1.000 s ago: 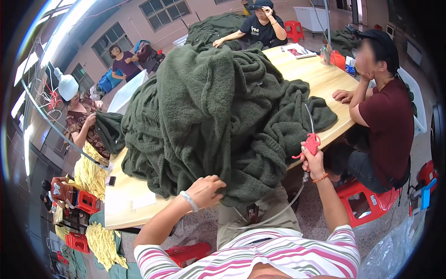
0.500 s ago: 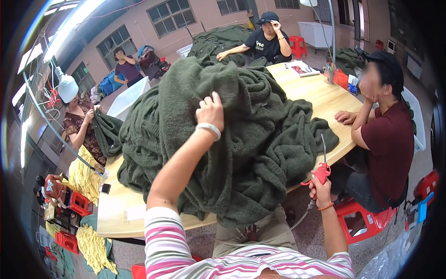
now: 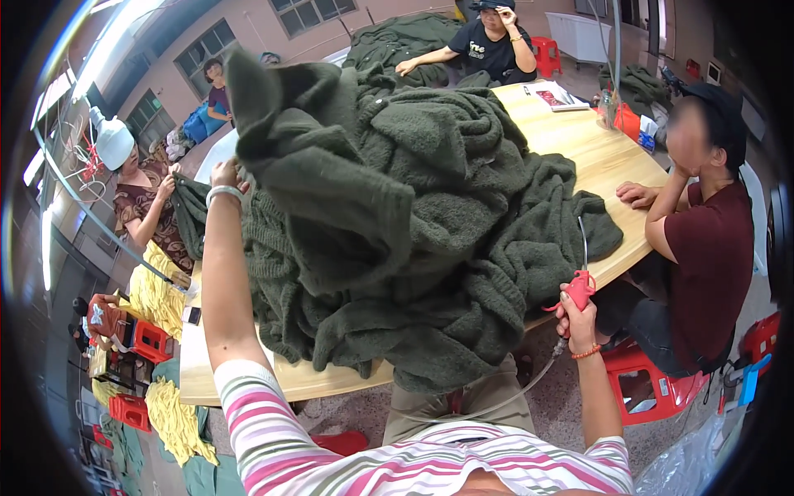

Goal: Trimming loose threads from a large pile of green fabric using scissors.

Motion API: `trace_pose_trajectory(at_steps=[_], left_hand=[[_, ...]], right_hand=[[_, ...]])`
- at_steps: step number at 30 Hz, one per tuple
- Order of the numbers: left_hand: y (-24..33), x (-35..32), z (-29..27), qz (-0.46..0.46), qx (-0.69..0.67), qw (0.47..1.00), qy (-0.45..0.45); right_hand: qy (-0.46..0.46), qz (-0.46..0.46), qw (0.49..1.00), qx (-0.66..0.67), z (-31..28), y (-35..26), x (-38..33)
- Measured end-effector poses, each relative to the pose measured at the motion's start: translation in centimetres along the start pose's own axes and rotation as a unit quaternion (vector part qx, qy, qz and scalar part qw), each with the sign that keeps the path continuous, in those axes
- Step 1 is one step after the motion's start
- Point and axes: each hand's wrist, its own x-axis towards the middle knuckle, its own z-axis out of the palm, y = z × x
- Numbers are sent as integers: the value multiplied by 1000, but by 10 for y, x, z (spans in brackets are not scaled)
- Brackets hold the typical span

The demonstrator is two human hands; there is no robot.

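A big heap of dark green knit garments point(image 3: 471, 198) covers the middle of the table. My left hand point(image 3: 227, 175) is closed on the edge of one dark green sweater point(image 3: 331, 190), which it holds up at the heap's left side. The sweater swings loose in folds over the other garments, and my fingertips are partly hidden. Low on the right, beside the heap, my right hand point(image 3: 576, 321) grips a red air blow gun point(image 3: 581, 289). Its thin metal nozzle points up, and a clear hose point(image 3: 529, 395) runs down from its handle across my lap.
The pale wooden table point(image 3: 571, 124) has a phone point(image 3: 192, 315) at its left edge. At the right sits a person in a maroon shirt point(image 3: 707, 215); others are at the far side and left. Yellow garments point(image 3: 178, 422) hang at the left, near red stools point(image 3: 153, 341).
My left hand has moved left from the top of the heap, pulling a sweater up and over with it. My right hand still holds the blow gun, nearly in place.
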Motion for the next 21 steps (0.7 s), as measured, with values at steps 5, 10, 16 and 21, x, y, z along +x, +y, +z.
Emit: trace_pose_trajectory(at_steps=[5,10,16,21], left_hand=[[9,-47,10,58,-25,997,41],[-2,-35,-19,196,120,971,-62],[-24,-77,13,249,94,961,-73],[-85,-130,-36,337,87,937,19]], right_hand=[[9,-1,1000,-8,0,-3,-2],[-46,6,999,3,23,-2,-14],[-16,-2,999,-40,12,-9,-28],[-41,-25,997,-62,23,-16,-38]])
